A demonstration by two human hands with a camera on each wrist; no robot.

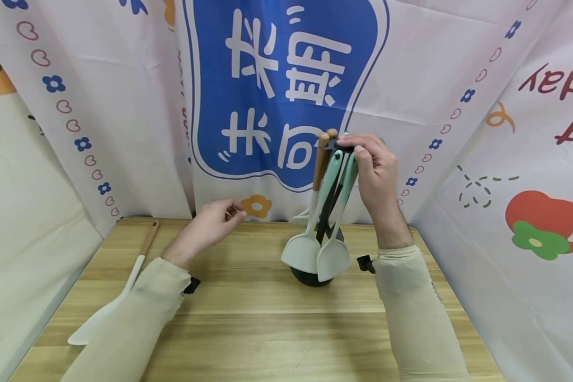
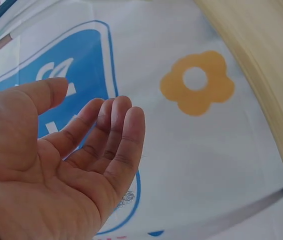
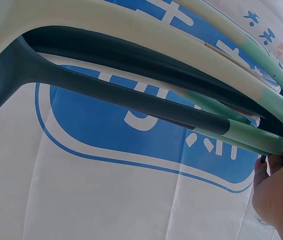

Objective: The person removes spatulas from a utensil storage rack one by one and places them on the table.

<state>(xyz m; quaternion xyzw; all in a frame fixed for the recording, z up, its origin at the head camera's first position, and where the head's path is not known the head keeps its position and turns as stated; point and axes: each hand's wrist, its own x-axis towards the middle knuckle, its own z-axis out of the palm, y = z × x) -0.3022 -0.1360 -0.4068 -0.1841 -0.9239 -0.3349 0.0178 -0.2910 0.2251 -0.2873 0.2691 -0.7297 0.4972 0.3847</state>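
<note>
A black utensil stand (image 1: pixel 311 279) bears several hanging kitchen utensils. Two pale turners, a near left one (image 1: pixel 300 253) and a near right one (image 1: pixel 334 260), have mint-green handle ends. Wooden handles (image 1: pixel 321 164) hang at the stand's left side. At the top, my right hand (image 1: pixel 374 164) grips the stand's black head; its fingertips are partly hidden. In the right wrist view, a dark utensil (image 3: pixel 131 97) with a green end hangs beside that hand. Left of the stand, my left hand (image 1: pixel 217 217) hovers over the table's back, fingers loosely curled and holding nothing.
On the table's left side lies a white spatula (image 1: pixel 93 322) with a wooden handle, partly behind my left sleeve. The wooden table (image 1: pixel 248 334) ends at a printed cloth backdrop (image 1: pixel 425 58), with cloth walls on both sides.
</note>
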